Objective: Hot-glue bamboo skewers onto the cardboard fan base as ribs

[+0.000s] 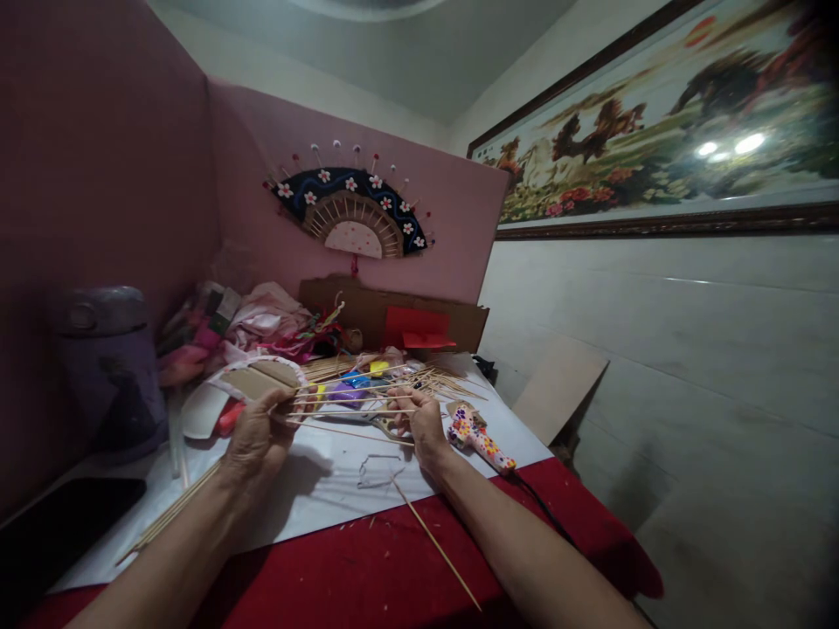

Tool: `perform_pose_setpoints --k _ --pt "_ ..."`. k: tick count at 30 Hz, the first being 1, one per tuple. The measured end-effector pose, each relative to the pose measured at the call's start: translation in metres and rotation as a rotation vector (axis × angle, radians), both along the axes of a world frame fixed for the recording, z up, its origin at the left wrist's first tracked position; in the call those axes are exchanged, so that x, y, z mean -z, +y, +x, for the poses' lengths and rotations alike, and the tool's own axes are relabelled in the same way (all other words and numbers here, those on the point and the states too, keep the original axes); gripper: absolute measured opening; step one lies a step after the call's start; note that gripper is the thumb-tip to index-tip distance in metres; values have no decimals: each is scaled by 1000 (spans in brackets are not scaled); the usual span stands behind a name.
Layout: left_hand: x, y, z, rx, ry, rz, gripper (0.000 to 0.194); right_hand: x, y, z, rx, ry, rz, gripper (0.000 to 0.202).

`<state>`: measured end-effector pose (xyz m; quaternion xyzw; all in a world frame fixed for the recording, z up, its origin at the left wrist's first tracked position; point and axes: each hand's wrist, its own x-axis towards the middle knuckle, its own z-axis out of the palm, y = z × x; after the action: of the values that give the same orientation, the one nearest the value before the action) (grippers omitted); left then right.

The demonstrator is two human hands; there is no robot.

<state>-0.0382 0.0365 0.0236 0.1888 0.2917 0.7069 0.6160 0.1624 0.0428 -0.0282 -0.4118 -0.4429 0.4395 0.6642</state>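
My left hand [259, 432] is closed on the edge of a half-round cardboard piece [259, 381] with a white rim. Several thin bamboo sticks [357, 412] fan out from that piece toward the right, above the white sheet. At their far ends my right hand [419, 424] pinches a stick with thumb and fingers; which one, I cannot tell. Behind the sticks lies a pair of scissors [384, 421], partly hidden. A flower-patterned glue gun [483, 441] rests to the right of my right hand. One loose bamboo stick [438, 543] lies below, across the red cloth.
A bent wire frame [380, 472] lies on the white sheet [315, 507]. More sticks, purple and blue packets [347, 395] and pink fabric [268, 316] are heaped behind. A purple bottle [111, 376] stands left, near a dark flat object [72, 524]. A decorated fan [354, 210] hangs on the pink panel.
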Motion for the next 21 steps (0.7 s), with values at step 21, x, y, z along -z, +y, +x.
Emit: perform_pose_setpoints --k 21 --pt "11 1 3 94 266 46 15 -47 -19 34 -257 -363 187 36"
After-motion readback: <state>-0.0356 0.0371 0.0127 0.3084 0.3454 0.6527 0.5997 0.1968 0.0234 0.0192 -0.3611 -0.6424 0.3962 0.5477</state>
